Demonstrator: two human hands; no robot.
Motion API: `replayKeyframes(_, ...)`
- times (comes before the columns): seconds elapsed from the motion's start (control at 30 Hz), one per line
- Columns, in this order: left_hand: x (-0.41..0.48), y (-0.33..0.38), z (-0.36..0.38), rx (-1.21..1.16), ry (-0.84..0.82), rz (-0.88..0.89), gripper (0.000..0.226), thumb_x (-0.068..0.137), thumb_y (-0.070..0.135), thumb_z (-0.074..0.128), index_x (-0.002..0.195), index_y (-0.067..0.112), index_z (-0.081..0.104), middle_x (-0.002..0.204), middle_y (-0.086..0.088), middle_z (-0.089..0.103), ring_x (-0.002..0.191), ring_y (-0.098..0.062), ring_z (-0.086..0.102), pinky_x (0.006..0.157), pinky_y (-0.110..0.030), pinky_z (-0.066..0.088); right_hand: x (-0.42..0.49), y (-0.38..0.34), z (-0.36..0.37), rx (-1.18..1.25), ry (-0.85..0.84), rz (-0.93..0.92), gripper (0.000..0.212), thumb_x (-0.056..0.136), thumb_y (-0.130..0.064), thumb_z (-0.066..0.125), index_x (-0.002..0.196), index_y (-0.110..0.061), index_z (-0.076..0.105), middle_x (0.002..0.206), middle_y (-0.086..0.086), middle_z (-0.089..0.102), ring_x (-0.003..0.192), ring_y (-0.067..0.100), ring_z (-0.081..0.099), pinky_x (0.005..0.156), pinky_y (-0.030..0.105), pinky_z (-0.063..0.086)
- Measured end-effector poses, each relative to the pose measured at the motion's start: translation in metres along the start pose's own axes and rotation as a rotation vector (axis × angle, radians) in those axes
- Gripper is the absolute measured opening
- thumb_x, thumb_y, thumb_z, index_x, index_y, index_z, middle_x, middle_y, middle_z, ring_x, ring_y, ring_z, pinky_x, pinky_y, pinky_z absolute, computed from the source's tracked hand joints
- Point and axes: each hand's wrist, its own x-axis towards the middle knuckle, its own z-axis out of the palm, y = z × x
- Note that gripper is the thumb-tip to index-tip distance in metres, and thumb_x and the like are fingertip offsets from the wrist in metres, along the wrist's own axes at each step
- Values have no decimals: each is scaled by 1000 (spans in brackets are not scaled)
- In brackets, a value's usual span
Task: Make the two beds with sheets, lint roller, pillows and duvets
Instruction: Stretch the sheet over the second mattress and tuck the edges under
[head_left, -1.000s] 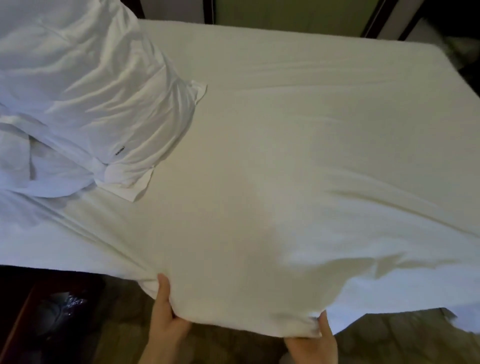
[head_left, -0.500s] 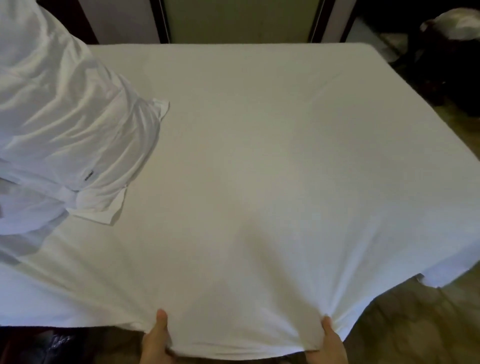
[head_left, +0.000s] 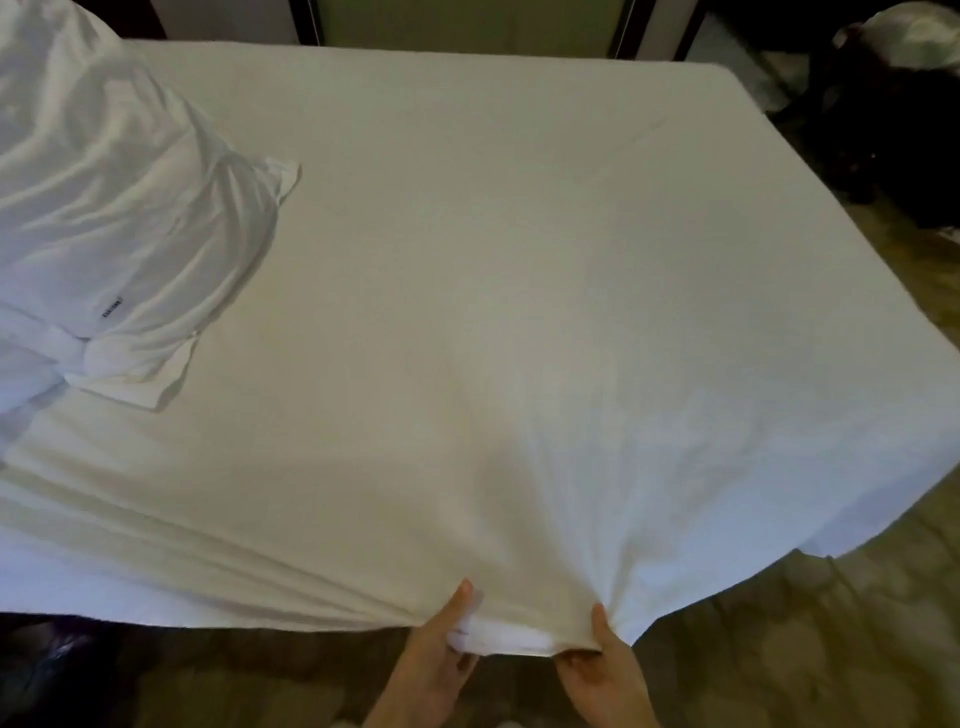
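Along the near edge of the bed, the white sheet is gripped by both hands. The left hand and the right hand are set close together, and each hand's fingers are clamped on a bunch of the hem, thumb on top. Taut creases are seen fanning out from the two grips, most strongly toward the near left.

The sheet is spread over the whole top of the bed, and its near right corner is left hanging loose above the patterned floor. The sheet stage on this bed is judged to be under way: the pulling flat is nearly done and the tucking is yet to be finished. No lint roller, duvet or second bed is shown, so most of the task is judged to remain.

The sheet is seen as thin, matte and soft, draping readily. A plump pillow is laid on the far left, its case smoother and crumpled, with flat flanged edges and a small dark label.
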Motion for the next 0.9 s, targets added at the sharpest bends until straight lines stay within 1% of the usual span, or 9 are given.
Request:
replayKeyframes(0.1,7,-22,20,-41,10,26,29,84,10,66,112,1,62,80,-8,74,68,-21,70,52,-31,59,-3,-15,2,-14,1,-54,27,99,-13,44,119,3,54,109,19,65,83,25,63,81,27,54)
replayKeyframes(0.17,7,-27,27,-101,61,35,24,93,11,56,114,1,59,76,-8,73,77,-28,66,57,-34,58,-13,-35,9,-42,-51,-90,26,94,-1,51,120,-2,55,114,14,63,94,21,63,89,26,51)
replayKeyframes(0.3,-2,-35,30,-179,90,47,21,99,23,44,107,8,57,121,-12,58,94,-28,56,92,-42,42,1,-95,16,39,96,-27,40,94,-23,52,131,-9,50,125,16,56,116,35,52,106,45,38)
replayKeyframes(0.4,-2,-42,38,-223,159,108,31,100,21,41,127,9,51,131,-12,53,101,-30,54,90,-44,42,-1,-143,20,-22,122,-110,36,92,-32,58,121,-12,50,109,17,58,99,35,55,104,48,36)
replayKeyframes(0.53,5,-49,42,-162,218,174,40,101,22,40,139,11,41,137,-11,50,100,-28,52,83,-43,45,-14,-200,8,-96,120,-133,30,94,-38,52,100,-9,54,87,12,63,77,26,60,85,29,51)
replayKeyframes(0.6,8,-52,45,-131,238,188,40,101,22,40,140,12,40,139,-11,49,105,-28,48,87,-45,42,-14,-211,-11,-167,149,-145,33,97,-30,50,114,-3,55,83,15,60,80,35,59,84,28,52)
replayKeyframes(0.67,8,-54,50,-117,269,184,40,101,22,40,140,13,40,139,-10,48,107,-29,47,83,-46,43,-9,-216,-25,-206,239,-193,40,102,-13,39,140,-1,36,73,8,38,91,36,42,87,34,42)
replayKeyframes(0.77,8,-54,52,-94,312,181,40,101,24,41,140,16,39,142,-8,46,117,-31,49,81,-43,43,-8,-209,-36,-196,357,-202,39,98,-24,49,133,-8,44,74,4,37,73,30,42,84,37,40)
replayKeyframes(0.9,5,-58,51,-68,322,220,30,101,24,40,130,22,43,142,-7,46,89,-24,55,71,-38,43,6,-207,-47,-156,323,-206,30,95,-20,55,120,-4,49,74,2,41,66,21,44,80,33,38)
